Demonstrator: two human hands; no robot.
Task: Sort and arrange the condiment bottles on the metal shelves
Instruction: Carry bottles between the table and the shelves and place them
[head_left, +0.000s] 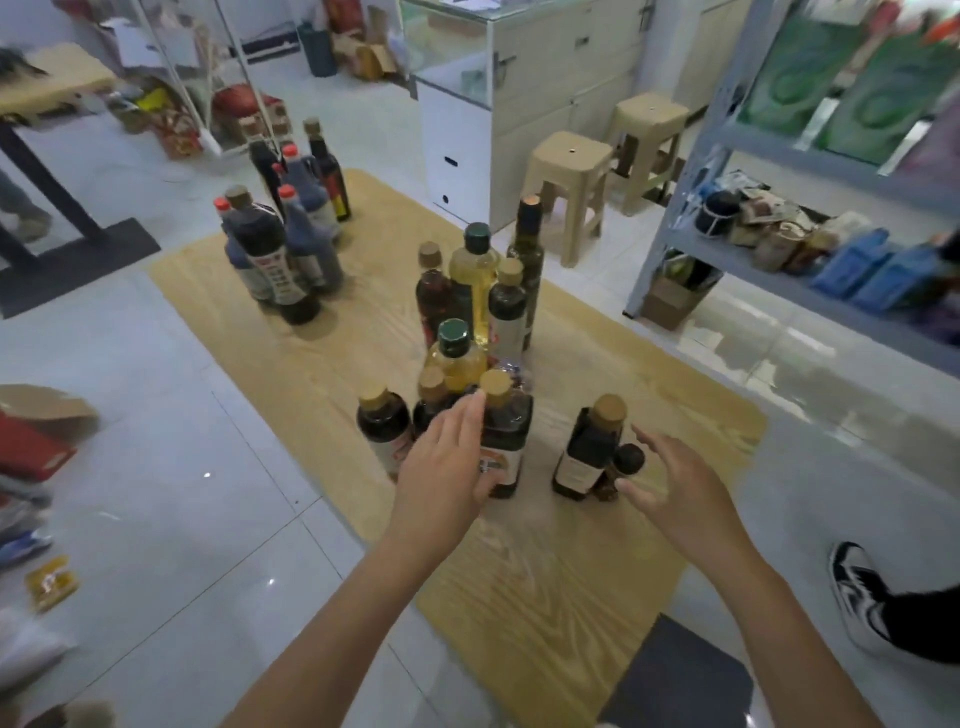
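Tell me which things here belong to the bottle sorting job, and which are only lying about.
For the job:
gold-capped dark bottles at the near end
green-capped oil bottles in the middle
red-capped dark bottles at the far end
metal shelves on the right

Lying about:
plastic stools
cardboard box under the shelves
yellow packet on the floor
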